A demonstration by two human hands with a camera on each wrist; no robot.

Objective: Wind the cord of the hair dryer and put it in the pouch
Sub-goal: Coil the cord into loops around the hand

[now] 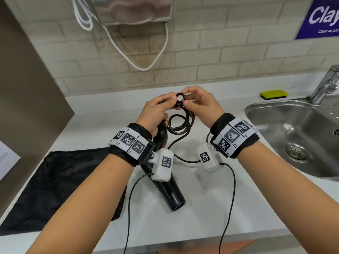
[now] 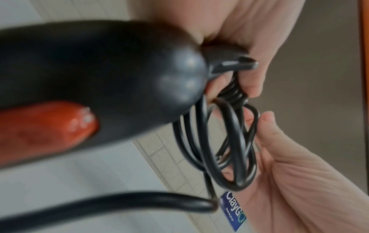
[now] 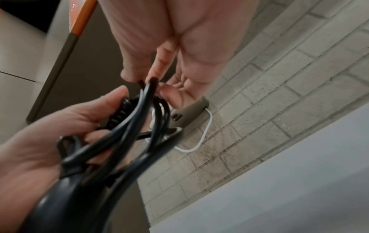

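The left hand (image 1: 155, 112) has its grip closed on the handle of the hair dryer (image 1: 166, 184), held above the desk (image 1: 211, 208) with the barrel pointing toward the person. The right hand (image 1: 200, 105) has its grip pinched on the coiled cord (image 1: 180, 118). The pouch (image 1: 60, 182) lies flat on the desk, left of the dryer.

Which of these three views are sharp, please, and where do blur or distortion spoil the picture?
Head view: mostly sharp, wide-angle bending at the edges, soft glare on the sink. Left wrist view: the hair dryer close to the lens is blurred, the cord clearer. Right wrist view: cord and left hand smeared, brick wall sharper.
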